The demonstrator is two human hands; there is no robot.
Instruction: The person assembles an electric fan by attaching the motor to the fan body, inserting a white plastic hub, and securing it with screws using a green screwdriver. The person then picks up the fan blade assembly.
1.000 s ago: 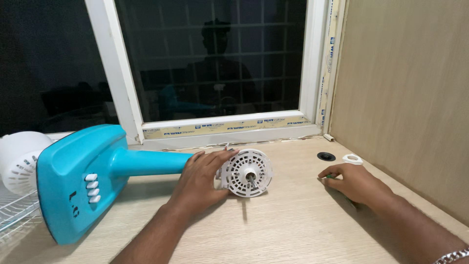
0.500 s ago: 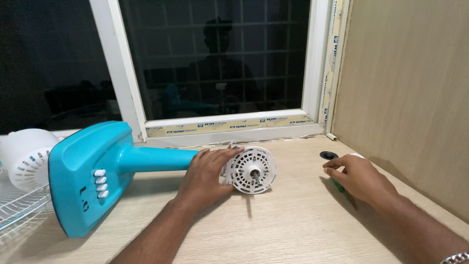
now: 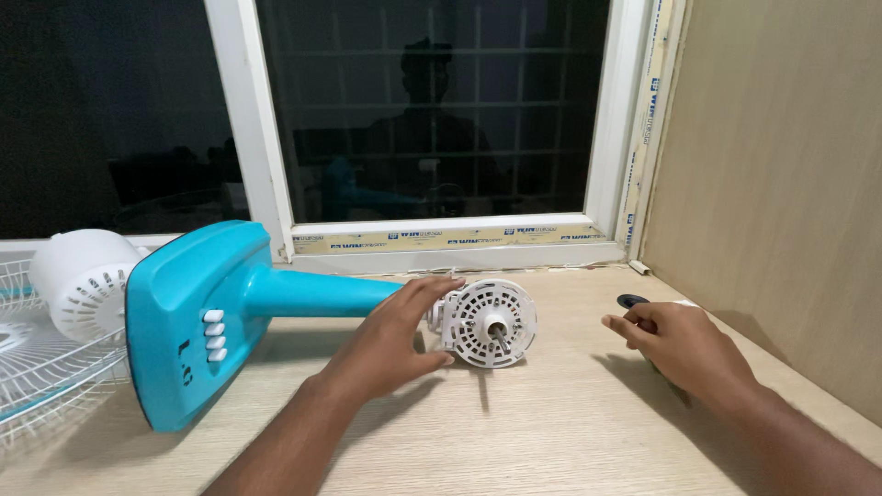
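Wooden table [image 3: 551,422] under a dark window. Left hand [image 3: 390,344] rests loosely curled on the teal fan stand's [image 3: 230,308] neck beside the white motor housing [image 3: 487,323]. Right hand [image 3: 684,349] is clenched, contents hidden, partly covering a black grommet [image 3: 631,300]. White fan grille [image 3: 37,377] cut off at left.

Smooth, slightly glossy turquoise plastic on the fan stand [image 3: 207,321], with white plastic buttons [image 3: 215,336]. Matt white moulded plastic, pierced with slots, on the motor housing [image 3: 489,323] under the left hand [image 3: 390,344]; bare metal on its shaft [image 3: 501,338]. Pale wood-grain laminate, matt and smooth, across the tabletop [image 3: 551,422] and side panel [image 3: 781,184]. White-coated wire on the fan grille [image 3: 41,377]. Painted white window frame [image 3: 441,248], dark reflective glass [image 3: 432,110]. Small black glossy disc [image 3: 631,300] near the right hand [image 3: 684,344].
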